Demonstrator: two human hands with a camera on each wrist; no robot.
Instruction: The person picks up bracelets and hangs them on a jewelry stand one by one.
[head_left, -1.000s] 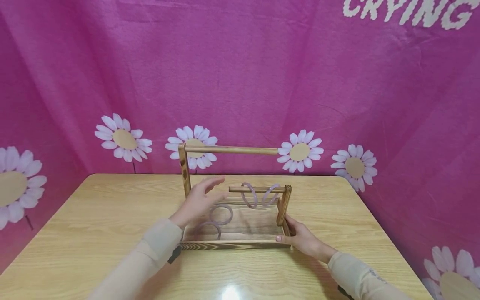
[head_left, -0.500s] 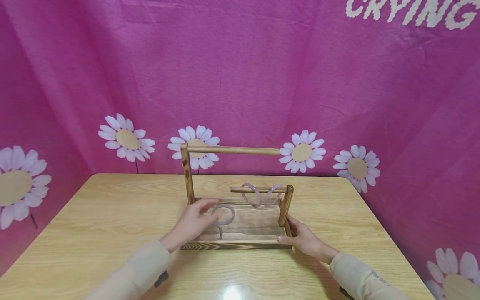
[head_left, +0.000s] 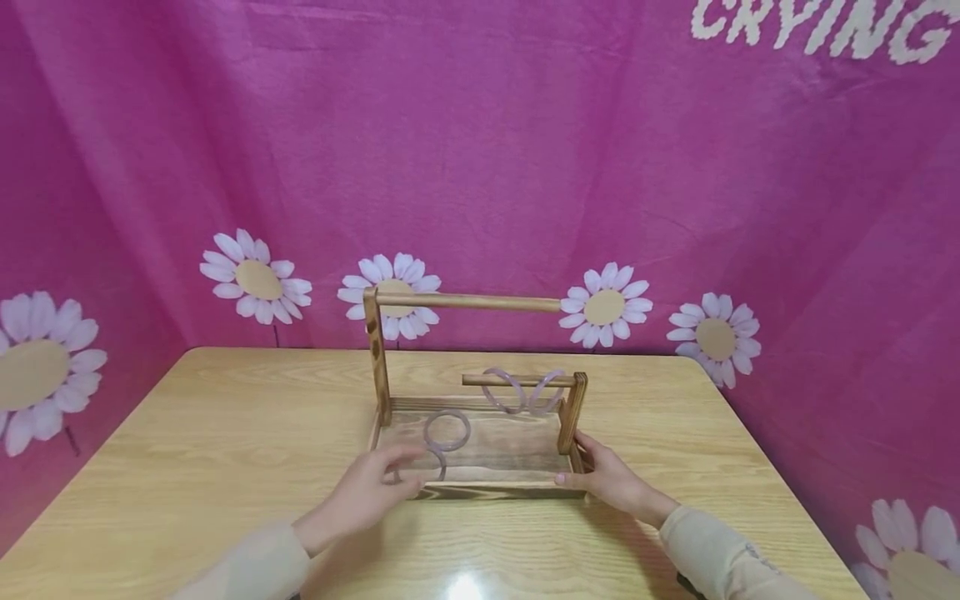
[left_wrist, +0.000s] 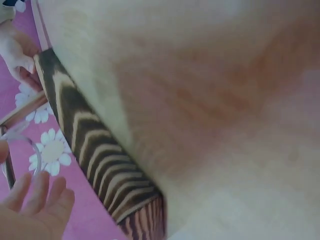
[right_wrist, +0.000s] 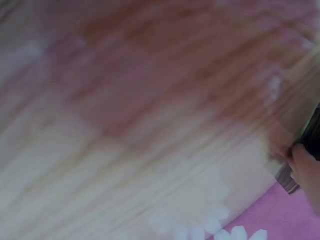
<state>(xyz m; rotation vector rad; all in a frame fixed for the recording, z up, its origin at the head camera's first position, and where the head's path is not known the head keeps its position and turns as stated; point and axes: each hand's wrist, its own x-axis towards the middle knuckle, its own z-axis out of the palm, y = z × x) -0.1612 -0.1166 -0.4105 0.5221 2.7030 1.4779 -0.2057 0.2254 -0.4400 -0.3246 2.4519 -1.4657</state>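
Four lilac bangles on my feed right now, all on the wooden stand (head_left: 495,492) just below the middle of the frame. Two of them, the left hanging bangle (head_left: 507,411) and the right hanging bangle (head_left: 533,403), are looped around the short bar (head_left: 475,380), side by side. Lower and further left, I've got the far bangle (head_left: 468,433) lying on the tray floor, and the near bangle (head_left: 442,469) in front of it, by the tray's near left part. Here's the left hand (head_left: 367,487), right at that corner: fingers loosely extended, thumb apart, gripping nothing that I can see (from my seat I can't tell whether a fingertip touches the near bangle). Over at lower right, the right hand (head_left: 618,482) is grasping the stand's right end, thumb on the front wall. Higher up, the long bar (head_left: 472,301) crosses in front of the magenta cloth (head_left: 450,150).
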